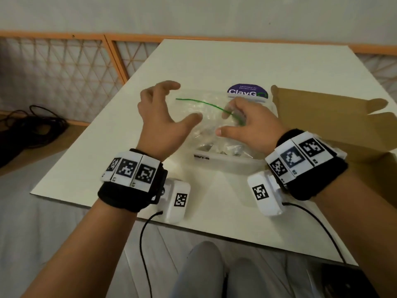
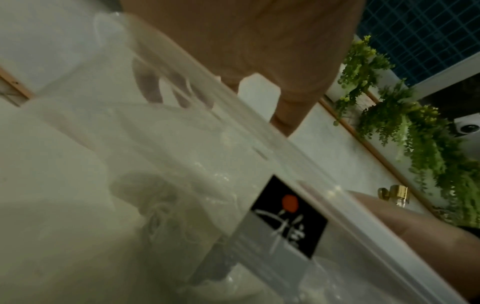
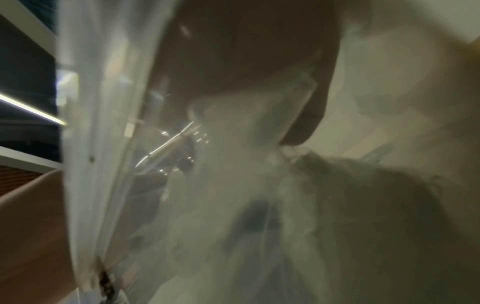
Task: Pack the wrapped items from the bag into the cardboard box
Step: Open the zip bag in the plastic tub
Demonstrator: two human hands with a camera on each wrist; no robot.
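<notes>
Cream tabletop [image 1: 214, 65] — orange lattice railing [image 1: 64, 67] behind; left fingers [image 1: 163, 87] spread, right fingers [image 1: 234, 110] pinching bag [image 1: 199, 117].

The bag [image 1: 217, 125] lies mid-table [image 1: 214, 65], wrapped items [image 1: 219, 147] inside it. The box [image 1: 326, 117] sits just to its right, at the table's right edge. The left hand [image 1: 159, 119] hovers at the bag's left side, the right hand [image 1: 249, 125] over its right. Cables [image 1: 32, 130] lie on the floor, far left.
</notes>
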